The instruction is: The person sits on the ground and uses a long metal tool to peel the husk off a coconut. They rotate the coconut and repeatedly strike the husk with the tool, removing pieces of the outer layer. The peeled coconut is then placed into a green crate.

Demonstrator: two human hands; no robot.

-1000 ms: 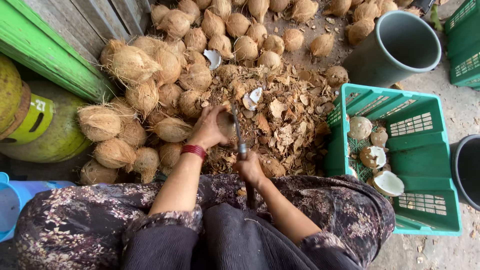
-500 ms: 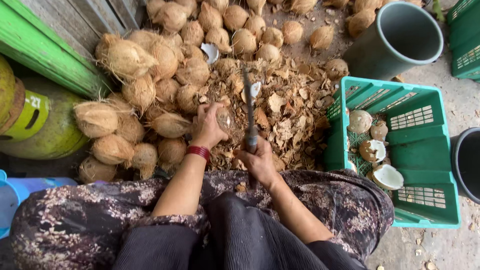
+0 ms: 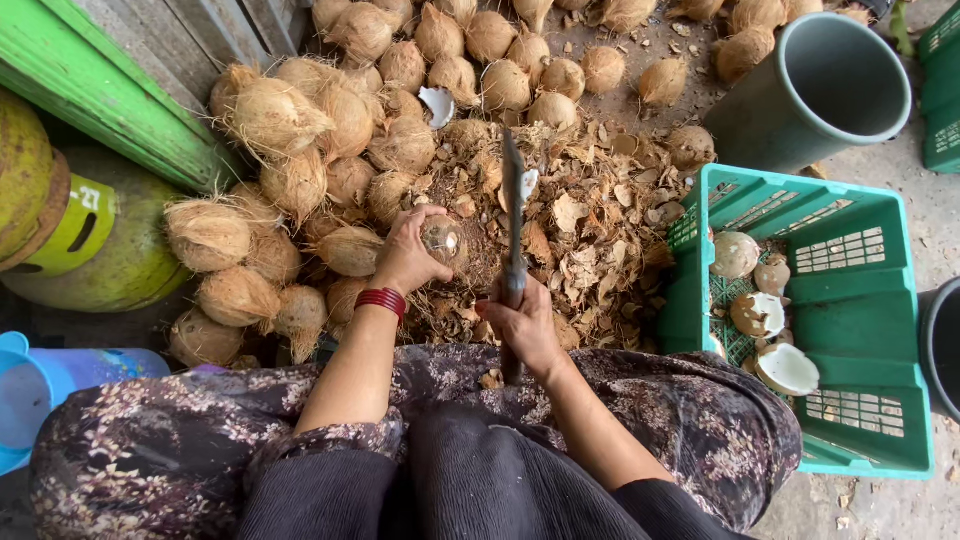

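Seen from above, a seated person's right hand [image 3: 527,325] grips the handle of a long knife [image 3: 513,215], blade pointing away. The left hand [image 3: 408,252], fingers curled, holds a husked coconut [image 3: 443,240] just left of the blade. Beyond lie husk scraps [image 3: 590,225], piled coconuts [image 3: 330,110] and a green crate [image 3: 850,300].

Green crate [image 3: 860,330], grey bucket [image 3: 790,110], husked coconut pile [image 3: 330,130]
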